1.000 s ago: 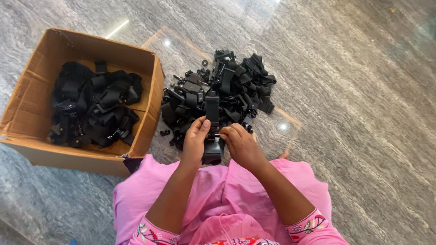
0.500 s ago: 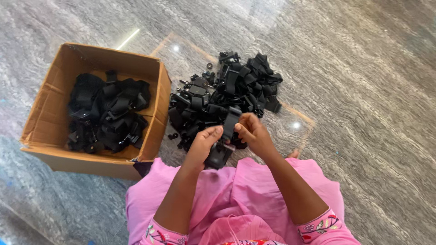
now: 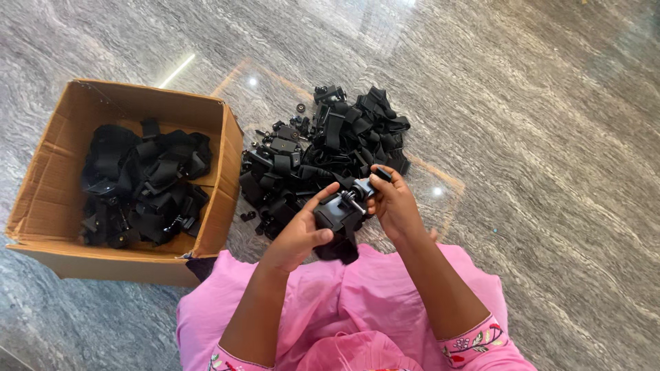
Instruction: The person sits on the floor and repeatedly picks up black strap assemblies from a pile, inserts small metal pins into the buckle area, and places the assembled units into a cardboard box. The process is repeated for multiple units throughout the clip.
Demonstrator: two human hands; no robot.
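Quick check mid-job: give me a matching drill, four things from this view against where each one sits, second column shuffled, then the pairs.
Things:
1. cardboard box
2. loose pile of black parts
3. black clamp piece
4. pink garment

Places:
A. held between the left hand and right hand
B. on the grey floor, left of the pile, with black parts inside
C. at the bottom of the view, over the person's lap
D. on the floor just beyond the hands

Pairs: 1-B, 2-D, 3-A, 4-C
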